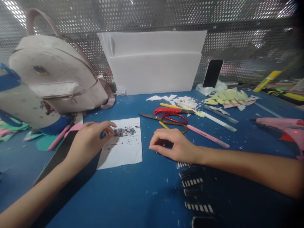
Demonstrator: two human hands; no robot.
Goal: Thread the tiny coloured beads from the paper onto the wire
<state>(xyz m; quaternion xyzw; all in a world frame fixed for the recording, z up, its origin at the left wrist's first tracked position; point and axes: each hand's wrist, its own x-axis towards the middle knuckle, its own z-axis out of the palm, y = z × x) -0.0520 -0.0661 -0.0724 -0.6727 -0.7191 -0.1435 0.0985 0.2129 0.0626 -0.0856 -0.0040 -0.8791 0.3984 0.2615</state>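
My left hand (91, 139) is closed in a pinch over a scatter of tiny multicoloured beads (128, 131). Those beads lie on a white sheet of paper (130, 152); whatever the left fingertips hold is too small to make out. To the right of the paper, my right hand (172, 144) rests low over the blue table with thumb and fingers pressed together. A faint thin thread (146, 150) runs from its fingertips toward the paper's edge. Just beyond this hand lie scissors (152, 117) with red handles and a pink pen (207, 136).
A red-handled cutter (167, 110), paper scraps (187, 102) and folded strips (229, 97) lie farther back. The pink glue gun (282, 123) is at right, the phone (213, 73) behind. At left stand a backpack (57, 69) and a jug (26, 101). Black-and-white strips (193, 182) lie in front.
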